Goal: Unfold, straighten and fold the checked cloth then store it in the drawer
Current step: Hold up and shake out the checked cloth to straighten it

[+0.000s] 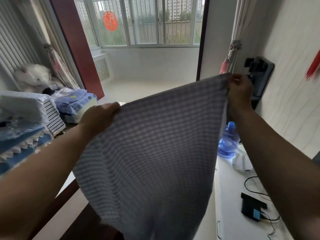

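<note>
Our left hand and right hand pinch the checked cloth aloft by its top corners; a loose pinch, seemingly the left, could drop it.

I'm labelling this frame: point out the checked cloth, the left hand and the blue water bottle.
checked cloth (152, 144): head view, middle of the hanging spread fabric.
left hand (98, 116): head view, back of the hand gripping the cloth's upper corner.
blue water bottle (227, 144): head view, on its rounded shoulder below the neck.
</note>
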`<state>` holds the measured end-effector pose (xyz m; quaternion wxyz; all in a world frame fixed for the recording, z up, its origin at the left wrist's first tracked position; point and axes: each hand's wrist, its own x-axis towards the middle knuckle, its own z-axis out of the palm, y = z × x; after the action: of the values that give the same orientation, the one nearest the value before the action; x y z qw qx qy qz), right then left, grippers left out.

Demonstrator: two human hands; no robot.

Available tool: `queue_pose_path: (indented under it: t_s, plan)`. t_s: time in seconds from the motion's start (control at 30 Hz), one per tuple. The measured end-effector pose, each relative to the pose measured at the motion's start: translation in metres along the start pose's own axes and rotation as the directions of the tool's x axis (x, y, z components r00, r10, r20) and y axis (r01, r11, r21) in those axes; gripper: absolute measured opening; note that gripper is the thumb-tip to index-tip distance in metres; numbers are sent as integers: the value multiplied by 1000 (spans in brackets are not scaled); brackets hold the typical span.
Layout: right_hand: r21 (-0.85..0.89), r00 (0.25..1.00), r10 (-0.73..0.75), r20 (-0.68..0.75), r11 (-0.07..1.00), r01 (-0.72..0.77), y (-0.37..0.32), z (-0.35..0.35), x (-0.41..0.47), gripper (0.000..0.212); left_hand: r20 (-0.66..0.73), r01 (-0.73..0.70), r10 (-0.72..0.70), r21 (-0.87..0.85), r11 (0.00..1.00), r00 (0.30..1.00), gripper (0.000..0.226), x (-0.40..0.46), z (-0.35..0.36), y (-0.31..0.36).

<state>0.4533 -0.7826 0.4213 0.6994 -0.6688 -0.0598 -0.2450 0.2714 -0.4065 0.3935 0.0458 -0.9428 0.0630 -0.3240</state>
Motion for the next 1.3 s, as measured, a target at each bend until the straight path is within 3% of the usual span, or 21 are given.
queue_pose_path:
  t_s: [0.17, 0.37, 0.47, 0.53, 0.63, 0.67, 0.7, 0.73, 0.83, 0.87, 0.97, 1.03, 1.13, 1.3]
  plan:
    - [-87, 969, 139, 202, 989, -123, 13, 10, 2, 9, -1, 128, -128, 44, 991, 992, 19, -1, 5, -13]
    - [-72, 983, 38, 178, 997, -25, -3, 13, -15, 9, -10, 228, -227, 17, 974, 974, 22, -2, 12, -15]
    - [4, 949, 31, 313, 999, -34, -28, 16, -26, 10, 0, 354, -354, -25, 935, 935, 22, 0, 16, -21]
    - [19, 847, 87, 525, 993, -114, -43, 15, -39, 10, 47, 518, -516, -39, 855, 855, 24, -3, 20, -29]
    - [-67, 506, 212, 836, 955, -291, -51, 14, -65, 4, 125, 695, -685, -81, 714, 718, 25, -10, 25, -34]
    - [-105, 415, 247, 876, 936, -335, -49, 14, -72, 2, 132, 720, -708, -102, 686, 693, 26, -11, 25, -33]
    - [-139, 391, 279, 877, 926, -351, -44, 16, -77, 1, 127, 733, -721, -121, 670, 681, 28, -10, 25, -31]
    - [-154, 452, 303, 839, 929, -336, -38, 19, -79, 2, 118, 735, -726, -138, 664, 678, 30, -10, 24, -28]
    - [-186, 852, 283, 440, 957, -221, -14, 23, -69, 6, 122, 705, -695, -157, 692, 709, 28, -7, 23, -20]
    - [-176, 900, 284, 329, 955, -238, -6, 22, -65, 9, 138, 690, -676, -159, 706, 724, 26, -6, 23, -15]
    - [-197, 879, 377, 292, 923, -330, 15, 21, -58, 15, 179, 674, -650, -195, 713, 739, 19, -3, 26, -3]
    - [-243, 876, 395, 277, 911, -334, 25, 23, -58, 12, 188, 705, -679, -202, 680, 709, 19, -4, 30, 0]
    - [-273, 895, 404, 189, 897, -347, 35, 27, -60, 28, 229, 735, -698, -234, 637, 678, 19, -5, 36, 5]
    - [-338, 919, 394, 15, 867, -366, 47, 37, -66, 32, 302, 774, -713, -289, 564, 633, 25, 5, 45, 19]
